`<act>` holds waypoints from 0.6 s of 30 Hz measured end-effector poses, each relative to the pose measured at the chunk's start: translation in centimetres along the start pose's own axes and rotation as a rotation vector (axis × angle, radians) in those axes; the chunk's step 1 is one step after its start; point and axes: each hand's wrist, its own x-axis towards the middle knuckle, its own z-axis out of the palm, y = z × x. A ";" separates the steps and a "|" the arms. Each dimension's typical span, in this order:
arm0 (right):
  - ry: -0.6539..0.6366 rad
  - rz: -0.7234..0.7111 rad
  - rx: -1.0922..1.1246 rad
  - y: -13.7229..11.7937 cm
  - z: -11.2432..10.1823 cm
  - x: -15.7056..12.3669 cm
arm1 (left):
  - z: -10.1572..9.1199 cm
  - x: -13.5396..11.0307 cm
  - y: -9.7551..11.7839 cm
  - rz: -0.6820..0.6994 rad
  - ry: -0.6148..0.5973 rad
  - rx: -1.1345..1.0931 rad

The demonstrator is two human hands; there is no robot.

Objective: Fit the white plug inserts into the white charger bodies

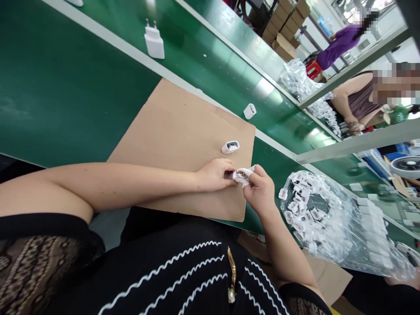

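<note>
My left hand (215, 174) and my right hand (260, 190) meet over the near edge of a cardboard sheet (173, 131) on the green bench. Both pinch one small white plastic charger part (242, 176) between their fingertips. An open white charger shell (230, 147) lies on the cardboard just beyond my hands. Another small white shell (250, 111) stands on the green belt past the cardboard's far corner. A finished white plug adapter (154, 41) stands upright farther along the belt.
A clear plastic bag (331, 218) full of small white parts lies to the right of my hands. Across the belt a seated person (357, 100) works by more bagged parts (300, 81). Cardboard boxes (285, 26) are stacked at the back.
</note>
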 end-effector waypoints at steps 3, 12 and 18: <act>0.149 0.088 0.114 -0.5 1.6 -0.7 | 0.4 0.2 -0.3 0.004 0.036 0.017; 0.276 0.313 0.305 2.2 -0.5 -4.4 | -1.0 -1.9 2.6 0.223 0.022 0.231; 0.328 0.649 -0.432 9.4 -0.2 -10.3 | -8.5 3.5 2.1 0.106 0.385 0.387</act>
